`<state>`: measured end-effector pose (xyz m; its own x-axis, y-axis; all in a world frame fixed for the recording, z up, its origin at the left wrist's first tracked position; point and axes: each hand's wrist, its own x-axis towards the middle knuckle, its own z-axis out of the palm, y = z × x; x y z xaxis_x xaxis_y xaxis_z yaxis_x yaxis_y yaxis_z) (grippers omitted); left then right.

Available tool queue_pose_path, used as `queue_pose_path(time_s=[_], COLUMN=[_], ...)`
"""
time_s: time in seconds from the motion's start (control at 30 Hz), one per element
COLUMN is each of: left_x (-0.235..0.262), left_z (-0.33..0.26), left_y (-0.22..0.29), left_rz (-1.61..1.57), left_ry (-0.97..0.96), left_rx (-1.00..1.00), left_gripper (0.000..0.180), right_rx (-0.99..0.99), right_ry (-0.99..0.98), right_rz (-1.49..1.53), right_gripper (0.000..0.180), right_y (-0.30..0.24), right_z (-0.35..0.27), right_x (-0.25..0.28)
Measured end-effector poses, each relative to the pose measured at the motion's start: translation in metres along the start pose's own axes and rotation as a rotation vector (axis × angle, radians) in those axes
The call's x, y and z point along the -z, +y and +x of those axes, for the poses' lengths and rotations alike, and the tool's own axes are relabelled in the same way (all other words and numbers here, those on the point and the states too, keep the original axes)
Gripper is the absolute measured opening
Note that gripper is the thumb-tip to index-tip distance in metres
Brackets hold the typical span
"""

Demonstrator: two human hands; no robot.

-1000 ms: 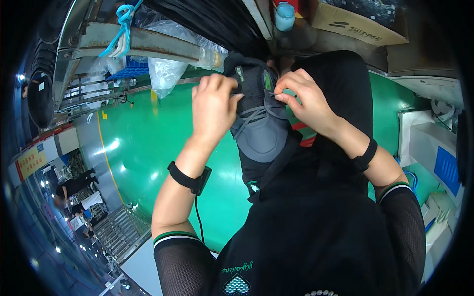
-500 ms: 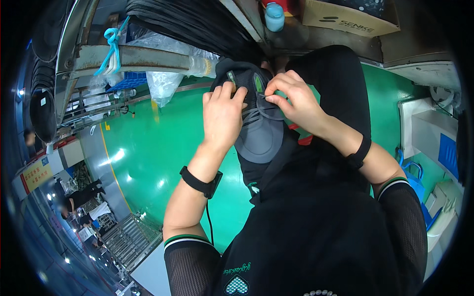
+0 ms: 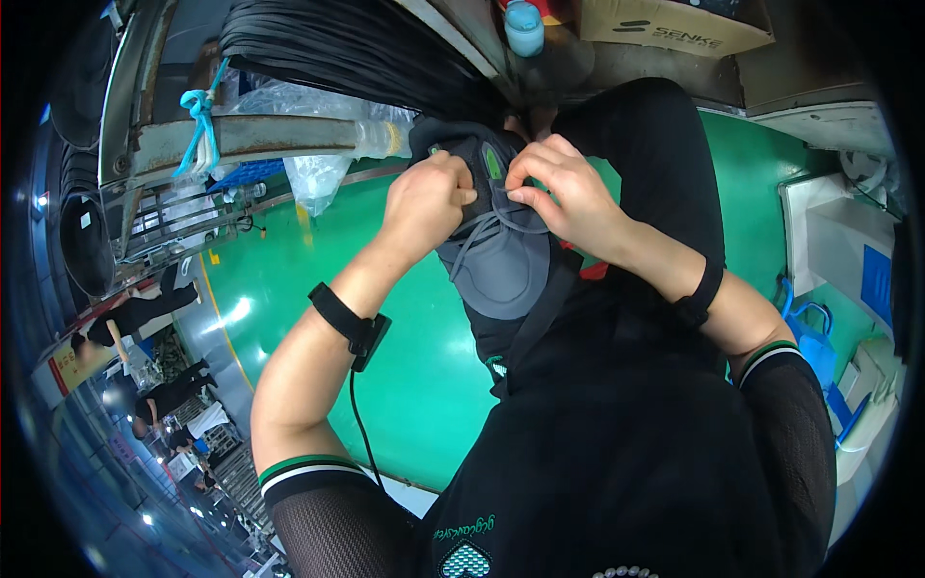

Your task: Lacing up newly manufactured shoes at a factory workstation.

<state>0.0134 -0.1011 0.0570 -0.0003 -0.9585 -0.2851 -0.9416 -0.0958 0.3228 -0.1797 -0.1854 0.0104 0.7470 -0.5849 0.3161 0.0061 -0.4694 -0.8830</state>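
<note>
A grey shoe (image 3: 501, 260) with grey laces and small green marks rests on my lap, toe toward me. My left hand (image 3: 429, 197) grips the shoe's upper on its left side, fingers closed. My right hand (image 3: 564, 188) pinches a grey lace (image 3: 506, 217) near the tongue of the shoe. Both wrists wear black bands, and a thin cable hangs from the left one. My black trousers and black shirt fill the lower right.
A green floor (image 3: 318, 318) lies below. A rusty metal frame (image 3: 241, 135) with a clear plastic bag and a blue tie is at upper left. A cardboard box (image 3: 674, 24) and a blue bottle (image 3: 525, 24) sit at the top. Other people stand at far left.
Both hands and the shoe have shifted a little lower in view. My right hand's fingers have closed onto the lace near the tongue.
</note>
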Motion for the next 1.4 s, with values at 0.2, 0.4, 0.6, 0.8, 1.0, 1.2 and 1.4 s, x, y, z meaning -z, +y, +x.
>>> queue_pose_path(time_s=[0.2,0.4,0.6,0.8,1.0,1.2,1.4], left_x=[-0.01,-0.022,-0.02,-0.024,-0.03,-0.034,-0.02], left_z=[0.0,-0.016,-0.029,-0.037,-0.035,-0.032,-0.042], left_y=[-0.014,-0.006,0.004,0.009,0.007,0.006,0.018], left_rz=[-0.627,-0.669,-0.582,-0.58,-0.561,-0.511,-0.232], left_ry=[0.352,0.56,0.651,0.727,0.768,0.794,0.812], left_rx=[0.428,0.357,0.265,0.272,0.231,0.205,0.211], left_gripper=[0.01,0.006,0.006,0.006,0.006,0.006,0.014], right_rx=[0.241,0.387,0.237,0.365,0.075,0.06,0.011], right_ry=[-0.013,-0.245,-0.51,-0.737,-0.425,-0.184,-0.42], right_rz=[-0.348,-0.66,-0.222,-0.486,-0.023,-0.099,0.004], right_gripper=[0.01,0.007,0.006,0.006,0.002,0.002,0.005], right_y=[-0.007,-0.01,0.014,0.002,0.024,0.02,0.023], right_z=[0.03,0.055,0.064,0.073,0.05,0.036,0.052], right_x=[-0.018,-0.034,-0.023,-0.023,-0.035,-0.045,-0.038])
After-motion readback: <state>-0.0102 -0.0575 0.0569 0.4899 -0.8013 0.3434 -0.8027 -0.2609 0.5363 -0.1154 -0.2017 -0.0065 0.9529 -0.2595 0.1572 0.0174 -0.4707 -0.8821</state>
